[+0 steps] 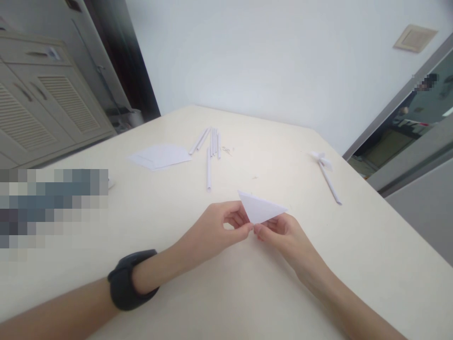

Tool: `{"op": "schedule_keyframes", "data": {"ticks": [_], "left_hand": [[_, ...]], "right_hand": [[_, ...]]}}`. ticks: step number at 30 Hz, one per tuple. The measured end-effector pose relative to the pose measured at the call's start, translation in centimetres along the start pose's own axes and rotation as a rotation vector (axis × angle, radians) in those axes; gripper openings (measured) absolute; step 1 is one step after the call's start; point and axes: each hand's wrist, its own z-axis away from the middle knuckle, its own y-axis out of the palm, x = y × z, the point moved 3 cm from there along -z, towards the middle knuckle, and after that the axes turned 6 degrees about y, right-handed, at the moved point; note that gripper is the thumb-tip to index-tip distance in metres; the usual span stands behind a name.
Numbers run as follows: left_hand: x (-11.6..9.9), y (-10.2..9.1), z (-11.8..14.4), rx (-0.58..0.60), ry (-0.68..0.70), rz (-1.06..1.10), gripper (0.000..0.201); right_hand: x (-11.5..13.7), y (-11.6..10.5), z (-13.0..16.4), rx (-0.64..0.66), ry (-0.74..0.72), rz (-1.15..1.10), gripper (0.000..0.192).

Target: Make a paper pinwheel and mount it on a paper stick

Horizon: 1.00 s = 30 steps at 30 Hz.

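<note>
A white sheet of paper folded into a triangle (262,208) is held up just above the table, its wide edge away from me and its point toward me. My left hand (226,224) pinches that near point from the left, thumb on top. From the other side my right hand (278,229) pinches it too, the thumbs almost touching. The fingers behind the paper are partly hidden. Beyond my hands lie several rolled white paper tubes (208,170), and left of them a small stack of white paper sheets (159,157).
On the right of the white table (354,255) lies a paper pinwheel on a paper stick (330,182). Small scraps (226,150) lie near the tubes. A white wall (247,61) stands behind the table, a louvred cabinet (49,94) at far left. A blurred-out patch covers the left edge.
</note>
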Motion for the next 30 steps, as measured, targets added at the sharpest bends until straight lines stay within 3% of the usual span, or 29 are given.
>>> {"op": "schedule_keyframes", "data": {"ticks": [6,13,19,30], "left_hand": [[-0.1,0.0,0.1,0.011,0.025,-0.036,0.010],[-0.5,-0.1,0.0,-0.038,0.027,-0.096,0.010],[-1.4,-0.2,0.3,-0.022,-0.037,-0.138,0.010],[-1.3,0.0,0.1,-0.018,-0.049,-0.100,0.009]], "right_hand": [[0.0,0.0,-0.2,0.017,-0.038,-0.053,0.013],[0.1,0.1,0.1,0.007,0.017,-0.075,0.005],[-0.4,0.4,0.0,0.003,0.093,-0.113,0.018],[0.4,0.3,0.0,0.033,0.021,-0.120,0.008]]}}
